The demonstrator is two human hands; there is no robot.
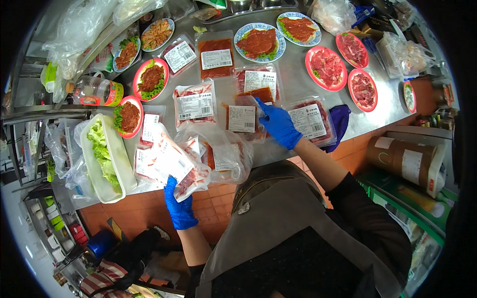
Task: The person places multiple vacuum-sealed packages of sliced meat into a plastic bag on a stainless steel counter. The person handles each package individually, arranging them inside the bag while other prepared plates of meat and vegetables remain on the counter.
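Observation:
My left hand [180, 204], in a blue glove, is closed on the lower end of a clear vacuum pack of sliced meat [191, 185] with a white label. That pack is tilted over the table's near edge, beside a crumpled clear plastic bag [239, 160] with labelled packs in it. My right hand [279, 124], also blue-gloved, grips the right edge of a flat pack of red-brown marinated meat [242, 118]; its thumb is hidden. Another pack of marinated meat [262, 93] lies just behind. To the right of that hand sits a labelled meat tray [310, 120].
Plates of marinated meat [260, 41] and red-rimmed plates of raw meat [326, 68] stand across the steel table [380, 102]. A white bin of lettuce [121, 164] and a plastic bottle [97, 91] are at left. A purple cloth [340, 124] hangs at the near edge.

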